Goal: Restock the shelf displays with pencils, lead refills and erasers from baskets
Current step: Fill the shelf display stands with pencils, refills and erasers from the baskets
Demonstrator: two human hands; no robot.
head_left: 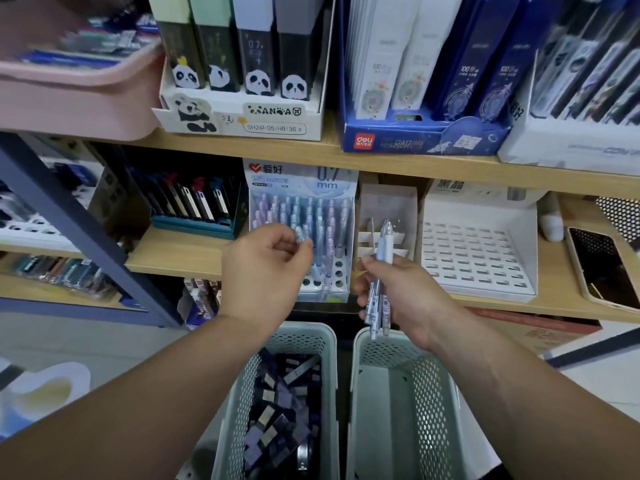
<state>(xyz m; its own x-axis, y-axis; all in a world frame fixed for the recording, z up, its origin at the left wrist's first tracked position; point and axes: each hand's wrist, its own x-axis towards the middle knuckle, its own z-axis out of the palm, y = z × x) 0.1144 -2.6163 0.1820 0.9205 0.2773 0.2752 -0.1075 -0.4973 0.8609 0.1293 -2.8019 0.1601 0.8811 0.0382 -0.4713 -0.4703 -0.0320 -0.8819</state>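
Pale pencils [387, 242] bunched upright, display [302, 180] part-filled

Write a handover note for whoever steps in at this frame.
Left hand pinches one pencil at the 0.7 mm display.
Right hand grips a bundle of pencils beside it.
Done: display mostly filled; some front holes are empty.
Left: seat the held pencils. Refill boxes wait in the left basket. The right basket looks nearly empty, and the white tray is unfilled.
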